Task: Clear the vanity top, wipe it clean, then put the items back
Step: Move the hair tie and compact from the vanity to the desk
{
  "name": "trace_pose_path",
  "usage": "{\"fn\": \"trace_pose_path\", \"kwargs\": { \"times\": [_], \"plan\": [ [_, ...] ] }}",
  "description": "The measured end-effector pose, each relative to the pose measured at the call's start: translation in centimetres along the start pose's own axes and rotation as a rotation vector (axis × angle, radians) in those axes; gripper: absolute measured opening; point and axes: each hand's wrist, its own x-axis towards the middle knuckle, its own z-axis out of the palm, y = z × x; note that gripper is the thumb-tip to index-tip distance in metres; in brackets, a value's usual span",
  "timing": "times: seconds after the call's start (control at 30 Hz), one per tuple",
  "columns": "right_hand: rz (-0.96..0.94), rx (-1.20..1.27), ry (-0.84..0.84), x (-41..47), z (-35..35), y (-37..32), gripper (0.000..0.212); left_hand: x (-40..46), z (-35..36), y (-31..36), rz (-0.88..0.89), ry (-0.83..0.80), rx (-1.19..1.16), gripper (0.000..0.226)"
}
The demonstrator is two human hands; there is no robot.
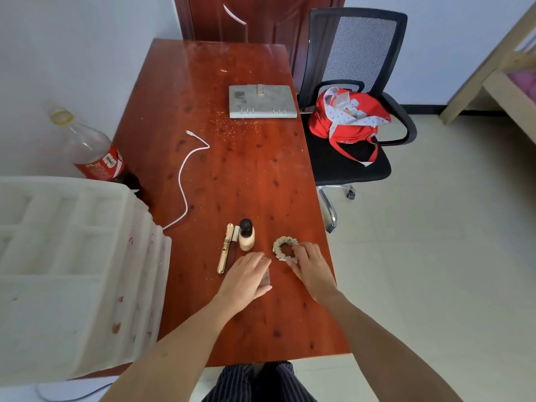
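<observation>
Far left: white foam tray (66, 256) overlapping the bench (203, 97) edge, with a nearly empty cola bottle (92, 152) standing behind it by the wall. White cable (182, 181) snaking across the red wood from near the tray toward mid-bench. Farther back, toward the right edge, a grey binder (262, 101) lying flat, dusty, amid pale specks. Near the front, a gold tube (224, 250) lying lengthwise, with a slimmer dark tube (233, 246) touching its right side, and a cream bottle (246, 236) with black cap standing just beside those. Left hand (246, 275) laid palm-down, fingers curved over a small dark, possibly clear-lidded case (265, 278); mostly hidden, so the grip could not be told for certain. Just right of that, a beige scrunchie (282, 248) flat on the wood, with right hand (309, 265) resting on its near-right part, fingers loosely bent over the fabric, not clearly pinching. Off the bench to the right, a black mesh chair (351, 82) carrying a red bag (348, 117) on its seat. Far right, pale wooden bed frame (499, 76) on tiled floor (435, 256).
</observation>
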Motion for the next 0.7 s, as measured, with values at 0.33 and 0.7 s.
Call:
{"fn": "trace_pose_path", "kwargs": {
  "times": [0.33,0.7],
  "plan": [
    [0.130,-0.055,-0.070,0.0,-0.1,0.0,0.053,-1.7,0.4,0.7,0.008,0.119,-0.004,0.050],
    [0.064,-0.238,-0.289,-2.6,0.0,-1.4,0.056,-3.3,1.0,1.5,-0.020,0.100,0.009,0.056]
  ]
}}
